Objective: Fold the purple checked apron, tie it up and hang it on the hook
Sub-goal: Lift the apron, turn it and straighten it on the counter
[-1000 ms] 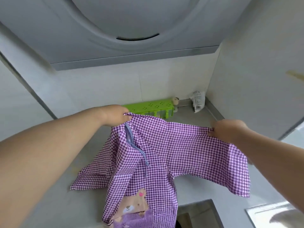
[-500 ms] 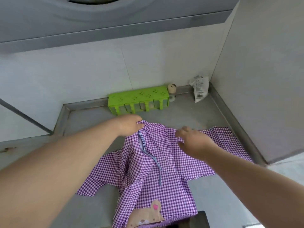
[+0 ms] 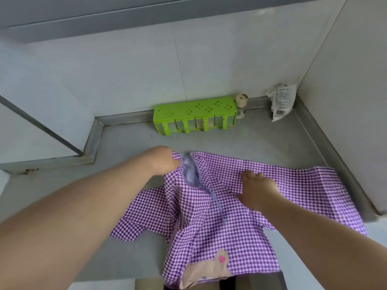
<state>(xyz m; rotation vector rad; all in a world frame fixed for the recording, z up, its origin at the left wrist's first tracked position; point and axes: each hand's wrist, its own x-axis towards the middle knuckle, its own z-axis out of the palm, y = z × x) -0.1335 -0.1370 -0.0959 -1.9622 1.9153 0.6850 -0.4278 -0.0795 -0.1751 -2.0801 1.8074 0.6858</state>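
The purple checked apron (image 3: 219, 222) lies spread on the grey counter (image 3: 134, 139), its lower part with a beige bear patch (image 3: 207, 271) hanging over the front edge. A pale blue strap (image 3: 192, 174) runs down from its top edge. My left hand (image 3: 165, 160) grips the top left corner of the apron. My right hand (image 3: 257, 189) rests on the cloth at the middle, palm down, fingers bent toward the fabric. No hook is in view.
A green spice rack (image 3: 194, 114) stands against the back wall, with a small jar (image 3: 241, 101) beside it. A white packet (image 3: 281, 101) leans in the back right corner. A wall runs along the counter's right side, and a range hood hangs above.
The apron has come down from the air onto the counter. My right hand let go of the right corner and moved left to the middle of the cloth. My view tilted downward.
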